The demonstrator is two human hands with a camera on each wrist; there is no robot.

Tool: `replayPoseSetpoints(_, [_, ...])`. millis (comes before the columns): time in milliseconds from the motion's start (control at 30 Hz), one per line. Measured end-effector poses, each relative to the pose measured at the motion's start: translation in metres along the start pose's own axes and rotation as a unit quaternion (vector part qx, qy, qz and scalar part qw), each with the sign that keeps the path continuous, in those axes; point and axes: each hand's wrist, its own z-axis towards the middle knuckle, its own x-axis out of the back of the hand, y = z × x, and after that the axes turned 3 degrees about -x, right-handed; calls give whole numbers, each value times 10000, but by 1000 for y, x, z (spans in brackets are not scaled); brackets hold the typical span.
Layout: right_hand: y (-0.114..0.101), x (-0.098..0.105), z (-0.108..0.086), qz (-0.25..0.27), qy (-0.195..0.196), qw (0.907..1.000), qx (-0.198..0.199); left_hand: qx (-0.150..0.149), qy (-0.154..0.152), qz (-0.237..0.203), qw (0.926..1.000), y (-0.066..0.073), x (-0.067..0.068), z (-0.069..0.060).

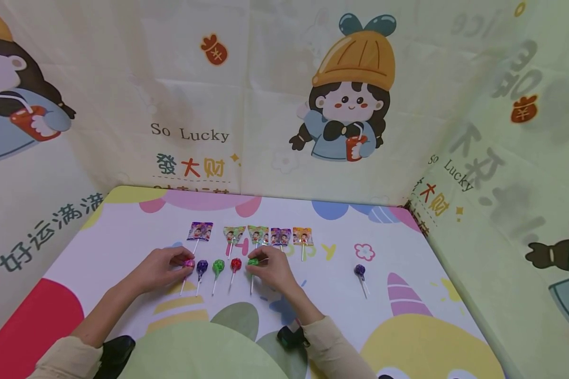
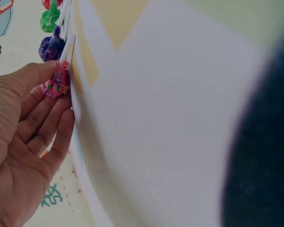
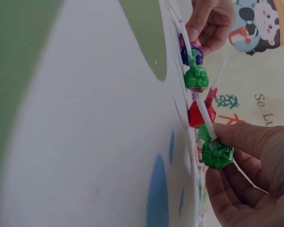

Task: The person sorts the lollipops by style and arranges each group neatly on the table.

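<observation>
My left hand [image 1: 165, 268] pinches a pink-wrapped lollipop [image 2: 57, 81] between thumb and fingers, at the left end of a row. To its right lie a purple lollipop [image 1: 202, 267], a green lollipop [image 1: 218, 267] and a red lollipop [image 1: 235, 264], sticks pointing toward me. At the row's right end, my right hand [image 1: 274, 269] holds another green lollipop [image 3: 217, 154] by its wrapped head, thumb on one side and fingers on the other. Its white stick [image 1: 252, 285] points toward me.
Behind the row are several flat-wrapped lollipops, including a purple one [image 1: 200, 231] and an orange one [image 1: 302, 236]. A lone purple lollipop [image 1: 359, 270] lies to the right on the patterned table [image 1: 332, 295]. A printed cloth wall [image 1: 265, 105] borders the table's back.
</observation>
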Motion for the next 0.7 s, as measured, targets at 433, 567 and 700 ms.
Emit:
replayPoseSetpoints(433, [0, -4, 1, -207, -54, 9998, -48, -32, 8, -39, 10000, 1, 2, 0])
replayPoseSetpoints(567, [0, -4, 2, -274, -46, 9996, -61, -38, 10, -32, 10000, 1, 2, 0])
replayPoseSetpoints(700, [0, -5, 1, -327, -36, 9994, -85, -35, 4, -19, 10000, 0, 1, 0])
